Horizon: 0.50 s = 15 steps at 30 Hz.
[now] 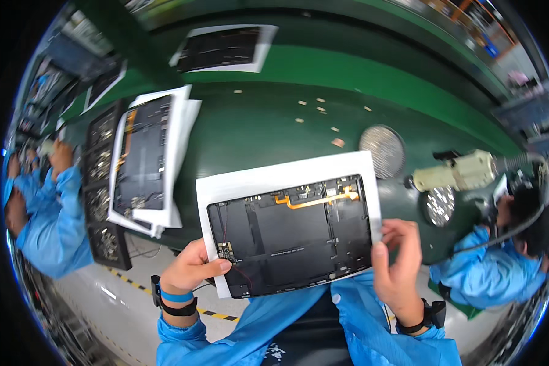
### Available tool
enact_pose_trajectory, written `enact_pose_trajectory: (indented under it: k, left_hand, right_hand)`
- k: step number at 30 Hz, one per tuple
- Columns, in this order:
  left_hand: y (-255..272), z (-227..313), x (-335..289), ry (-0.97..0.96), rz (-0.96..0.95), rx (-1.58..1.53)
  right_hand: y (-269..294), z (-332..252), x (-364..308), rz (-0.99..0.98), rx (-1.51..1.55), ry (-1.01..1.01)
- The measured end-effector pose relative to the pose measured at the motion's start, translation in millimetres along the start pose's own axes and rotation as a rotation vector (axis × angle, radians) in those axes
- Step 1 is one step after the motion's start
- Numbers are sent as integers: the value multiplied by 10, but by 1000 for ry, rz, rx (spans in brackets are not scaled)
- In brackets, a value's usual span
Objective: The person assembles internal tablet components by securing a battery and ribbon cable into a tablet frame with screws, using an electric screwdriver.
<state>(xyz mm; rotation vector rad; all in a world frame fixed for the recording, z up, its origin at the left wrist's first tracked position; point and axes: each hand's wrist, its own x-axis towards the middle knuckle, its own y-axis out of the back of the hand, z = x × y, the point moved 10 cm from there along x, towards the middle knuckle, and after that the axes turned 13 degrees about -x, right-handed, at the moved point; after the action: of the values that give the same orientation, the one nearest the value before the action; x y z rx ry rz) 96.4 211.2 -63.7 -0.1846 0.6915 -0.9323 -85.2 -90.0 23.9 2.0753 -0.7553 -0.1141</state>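
An opened tablet housing, black inside with an orange flex cable and a small circuit board at its left edge, lies on a white sheet. I hold both tilted at the table's near edge, over my lap. My left hand is closed on the left side, its thumb pressed on the housing's lower left corner and its fingers underneath. At the right edge, my right hand has thumb and bent fingers at the sheet's border; its far fingertips are partly hidden. Both wrists wear dark bands.
More tablet housings on white sheets lie left and far back. A compartment tray of small parts stands left. Right are round metal dishes and a beige corded tool. Small pieces dot the green table. Blue-sleeved people sit either side.
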Motion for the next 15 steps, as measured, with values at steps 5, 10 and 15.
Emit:
enact_pose_trajectory:
  k: [5,10,15]
  left_hand:
    - [-468,-161,608,186,-192,141]
    - [-880,-239,1006,226,-230,145]
    - [-1041,-162,1122,138,-68,672]
  right_hand:
    - [9,634,-295,-74,-144,-276]
    - [25,1029,-351,-137,-313,-265]
    - [114,1284,-356,-101,-388,-301]
